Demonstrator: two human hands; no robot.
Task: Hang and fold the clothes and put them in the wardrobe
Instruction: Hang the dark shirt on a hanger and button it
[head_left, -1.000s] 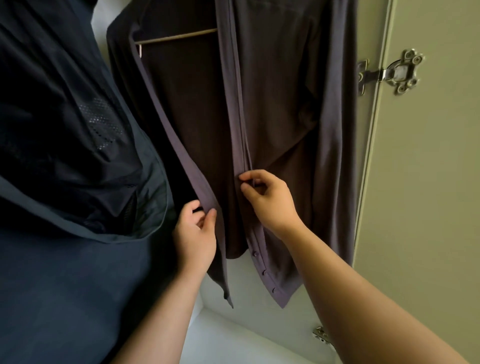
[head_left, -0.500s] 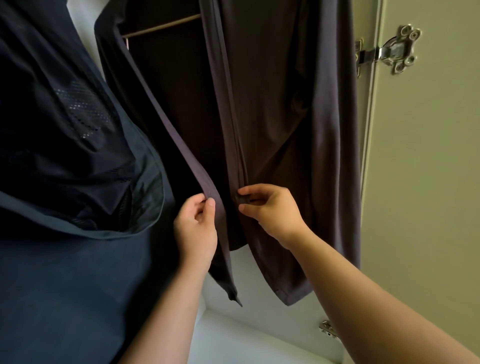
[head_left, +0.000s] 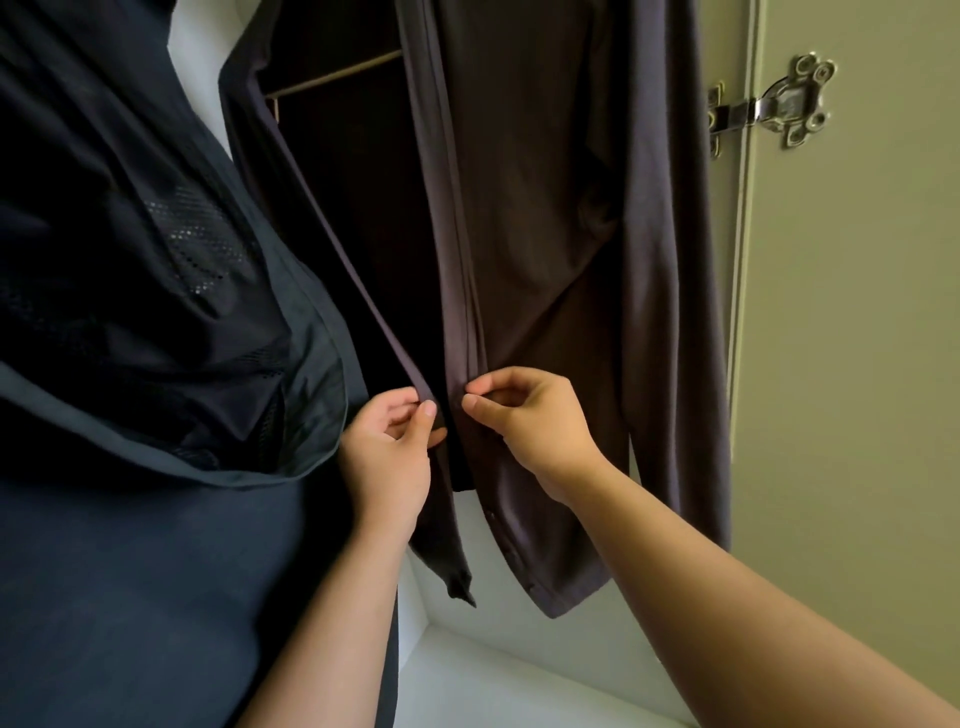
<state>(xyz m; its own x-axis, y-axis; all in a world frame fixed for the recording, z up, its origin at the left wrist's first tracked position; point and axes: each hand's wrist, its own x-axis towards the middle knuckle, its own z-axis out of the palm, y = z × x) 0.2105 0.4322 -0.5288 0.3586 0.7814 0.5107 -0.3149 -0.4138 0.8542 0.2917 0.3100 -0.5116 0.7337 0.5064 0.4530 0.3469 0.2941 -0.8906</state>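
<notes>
Well, the brownish-grey cardigan (head_left: 545, 208) already hangs on its hanger (head_left: 337, 75) inside the wardrobe, beside a dark jacket (head_left: 130, 260) on the left, so the hanging looks done for these two. Its front is open, and closing or straightening it seems to be what is left here; any folding is out of sight. The left hand (head_left: 387, 457) pinches one loose front edge between thumb and fingers, and the right hand (head_left: 530, 421) pinches the button strip just beside it, both arms reaching up.

Cardigan (head_left: 545, 208) dark grey-purple; jacket (head_left: 130, 260) navy, perforated mesh; door (head_left: 857, 338) olive.
</notes>
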